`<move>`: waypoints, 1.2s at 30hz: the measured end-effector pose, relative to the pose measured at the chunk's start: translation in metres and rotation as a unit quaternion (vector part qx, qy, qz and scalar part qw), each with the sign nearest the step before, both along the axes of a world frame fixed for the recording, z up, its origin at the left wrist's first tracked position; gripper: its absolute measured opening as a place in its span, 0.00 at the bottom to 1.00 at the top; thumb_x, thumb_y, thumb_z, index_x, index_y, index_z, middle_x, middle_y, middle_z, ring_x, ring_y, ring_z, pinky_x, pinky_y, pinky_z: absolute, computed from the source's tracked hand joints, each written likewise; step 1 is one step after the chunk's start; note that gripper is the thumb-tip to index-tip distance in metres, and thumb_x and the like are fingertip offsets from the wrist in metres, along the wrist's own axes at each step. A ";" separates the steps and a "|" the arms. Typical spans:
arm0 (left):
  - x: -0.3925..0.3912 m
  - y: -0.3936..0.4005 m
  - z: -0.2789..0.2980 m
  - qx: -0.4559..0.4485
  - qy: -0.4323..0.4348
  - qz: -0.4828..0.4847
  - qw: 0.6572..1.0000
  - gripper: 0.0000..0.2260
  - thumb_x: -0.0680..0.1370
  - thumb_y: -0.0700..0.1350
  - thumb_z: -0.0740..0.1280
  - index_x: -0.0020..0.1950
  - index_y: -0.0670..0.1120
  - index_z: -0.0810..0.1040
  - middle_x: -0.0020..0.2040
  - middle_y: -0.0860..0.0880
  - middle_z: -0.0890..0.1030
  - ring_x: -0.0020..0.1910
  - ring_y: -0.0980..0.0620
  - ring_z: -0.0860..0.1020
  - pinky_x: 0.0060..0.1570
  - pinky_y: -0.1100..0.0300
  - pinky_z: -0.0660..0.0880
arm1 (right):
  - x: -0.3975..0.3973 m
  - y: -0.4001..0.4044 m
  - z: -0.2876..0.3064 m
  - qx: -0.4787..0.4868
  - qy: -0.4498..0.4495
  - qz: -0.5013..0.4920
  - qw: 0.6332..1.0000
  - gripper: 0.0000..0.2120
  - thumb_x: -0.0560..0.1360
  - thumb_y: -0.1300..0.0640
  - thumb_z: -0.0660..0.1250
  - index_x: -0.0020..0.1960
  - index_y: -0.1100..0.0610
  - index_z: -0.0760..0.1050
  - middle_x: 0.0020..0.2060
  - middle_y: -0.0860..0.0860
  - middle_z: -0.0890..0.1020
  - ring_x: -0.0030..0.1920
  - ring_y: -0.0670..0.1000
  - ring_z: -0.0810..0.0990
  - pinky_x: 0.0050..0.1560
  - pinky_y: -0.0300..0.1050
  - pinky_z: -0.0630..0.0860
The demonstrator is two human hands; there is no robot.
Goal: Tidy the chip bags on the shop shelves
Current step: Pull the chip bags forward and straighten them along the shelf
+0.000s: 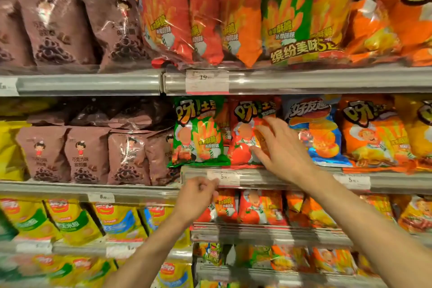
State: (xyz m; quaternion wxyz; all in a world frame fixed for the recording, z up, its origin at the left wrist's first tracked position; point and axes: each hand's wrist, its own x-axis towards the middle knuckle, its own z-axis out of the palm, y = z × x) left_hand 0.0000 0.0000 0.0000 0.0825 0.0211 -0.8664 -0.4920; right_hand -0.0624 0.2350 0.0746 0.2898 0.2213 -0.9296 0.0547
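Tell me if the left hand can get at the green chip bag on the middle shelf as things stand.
Probably yes. The left hand sits just below the green chip bag, at the shelf rail. Nothing lies between them, and the right hand is on the red bag beside it.

Two bare forearms, no sleeve visible anywhere up to the bottom edge of the picture. No watch, no bracelet, no glove. Left hand (196, 196) without ring or other ornament on the visible fingers; nails hidden or blurred. Right hand (279, 147) also plain, no ring visible, nails short as far as can be seen. Both wrists slim, uncovered, slightly blurred at the edges.
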 end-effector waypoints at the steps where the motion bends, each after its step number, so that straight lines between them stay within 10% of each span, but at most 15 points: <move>1: -0.001 0.003 -0.001 0.031 -0.016 -0.009 0.999 0.18 0.81 0.52 0.66 0.36 0.44 0.80 0.27 0.54 0.81 0.24 0.61 0.74 0.29 0.64 0.68 | -0.002 -0.001 -0.002 0.004 0.004 0.002 1.000 0.30 0.79 0.39 0.57 0.70 0.59 0.72 0.71 0.61 0.71 0.71 0.61 0.70 0.67 0.59 0.71; 15: -0.024 -0.005 -0.022 -0.166 0.225 -0.006 0.960 0.14 0.75 0.52 0.74 0.54 0.47 0.77 0.25 0.66 0.70 0.28 0.58 0.79 0.26 0.58 0.74 | -0.015 -0.006 -0.022 0.021 0.039 0.003 0.999 0.27 0.81 0.41 0.58 0.70 0.60 0.73 0.69 0.61 0.73 0.72 0.62 0.69 0.70 0.58 0.69; 36: -0.033 -0.026 -0.029 -0.189 0.254 -0.025 0.948 0.15 0.76 0.58 0.71 0.56 0.51 0.74 0.26 0.62 0.75 0.26 0.59 0.77 0.26 0.56 0.74 | -0.021 0.003 -0.017 -0.018 0.044 0.053 0.997 0.32 0.80 0.37 0.61 0.75 0.57 0.68 0.72 0.56 0.71 0.74 0.57 0.67 0.73 0.55 0.66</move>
